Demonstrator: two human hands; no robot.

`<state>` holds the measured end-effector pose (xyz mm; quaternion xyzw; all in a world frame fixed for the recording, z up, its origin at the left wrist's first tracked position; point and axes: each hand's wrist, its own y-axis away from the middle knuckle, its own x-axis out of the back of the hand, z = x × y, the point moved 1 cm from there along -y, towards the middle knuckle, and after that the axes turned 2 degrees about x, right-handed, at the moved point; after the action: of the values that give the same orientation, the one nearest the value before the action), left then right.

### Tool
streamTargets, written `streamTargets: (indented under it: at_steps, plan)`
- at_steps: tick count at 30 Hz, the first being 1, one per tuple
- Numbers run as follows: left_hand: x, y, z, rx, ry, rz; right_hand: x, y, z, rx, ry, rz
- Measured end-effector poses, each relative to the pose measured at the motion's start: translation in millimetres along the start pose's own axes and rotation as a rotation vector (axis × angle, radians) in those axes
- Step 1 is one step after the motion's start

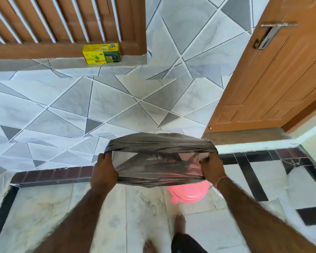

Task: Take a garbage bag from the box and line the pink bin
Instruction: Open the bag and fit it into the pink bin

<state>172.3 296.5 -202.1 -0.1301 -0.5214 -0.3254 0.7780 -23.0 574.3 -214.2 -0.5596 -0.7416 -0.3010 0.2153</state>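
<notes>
- Ahead of me a wall of grey and white tiles (102, 110) is cut into triangles by dark and pale lines.
- High on the left I see a brown wooden window frame (66, 21) with white bars across it, above a tiled ledge (35, 63).
- To my right a brown panelled door (274, 79) stands, with a metal lever handle (270, 33) near its top.
- Below me is a pale marbled floor (49, 212) with a black border strip (5, 212) on the left and dark maroon tiles (53, 173) along the wall's foot.
- Further right, black bands (252, 178) cross the white floor.
</notes>
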Motion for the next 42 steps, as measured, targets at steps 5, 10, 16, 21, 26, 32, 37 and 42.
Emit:
streamTargets:
  at_steps: [5, 10, 16, 21, 26, 32, 37, 42]
  plan:
    - [1.3, -9.4, 5.0, 0.020, -0.025, -0.008, -4.3, -1.9, -5.7, -0.020, -0.014, 0.013]
    - [3.5, -18.6, 6.1, 0.003, -0.011, -0.016, -6.3, 3.4, -10.2, -0.009, -0.031, -0.037]
    - [4.9, -30.1, -2.8, 0.028, -0.024, -0.018, -24.0, 13.6, -10.1, 0.009, 0.005, -0.167]
    - [-6.5, -31.3, -9.9, 0.035, -0.057, -0.090, -37.7, 20.4, -7.4, 0.062, 0.151, -0.328]
    - [-28.4, -35.7, -11.4, 0.013, -0.080, -0.226, -47.1, 12.7, 6.2, -0.013, 0.081, -0.597]
    - [-63.2, -50.5, 13.9, -0.082, -0.017, -0.378, -45.4, -18.9, 28.5, -0.173, 0.091, -0.408]
    - [-116.1, -73.2, 53.9, -0.203, -0.043, -0.419, -35.4, -72.6, 72.7, -0.359, 0.046, -0.146]
    - [-183.3, -86.5, 109.9, -0.270, -0.160, -0.576, -12.6, -119.0, 132.3, -0.591, 0.033, 0.032]
